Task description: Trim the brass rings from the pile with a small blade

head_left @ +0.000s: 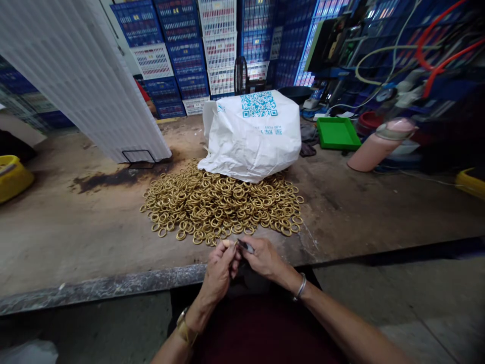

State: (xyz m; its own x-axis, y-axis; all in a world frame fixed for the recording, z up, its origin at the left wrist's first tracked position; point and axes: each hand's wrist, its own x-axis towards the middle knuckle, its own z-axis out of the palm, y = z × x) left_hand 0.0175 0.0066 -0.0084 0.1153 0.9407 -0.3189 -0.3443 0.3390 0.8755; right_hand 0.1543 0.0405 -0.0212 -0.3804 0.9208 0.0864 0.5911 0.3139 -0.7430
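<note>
A wide heap of brass rings (pixel 222 199) lies on the worn worktable (pixel 76 232), spilling out from under a white plastic bag (pixel 252 134) with a blue QR code. Both my hands meet at the table's near edge, just in front of the heap. My left hand (pixel 220 268) is closed in a pinch at its fingertips. My right hand (pixel 261 255) is closed round a small dark tool (pixel 245 246) whose tip points at the left fingers. What the left fingers pinch is too small to name. A watch sits on my left wrist, a bangle on my right.
A white corrugated panel (pixel 83 76) leans at the back left. A yellow tub (pixel 13 177) sits at the far left edge. A green tray (pixel 337 134) and a pink flask (pixel 379 144) lie at the right. Stacked blue and white crates (pixel 197 50) fill the background.
</note>
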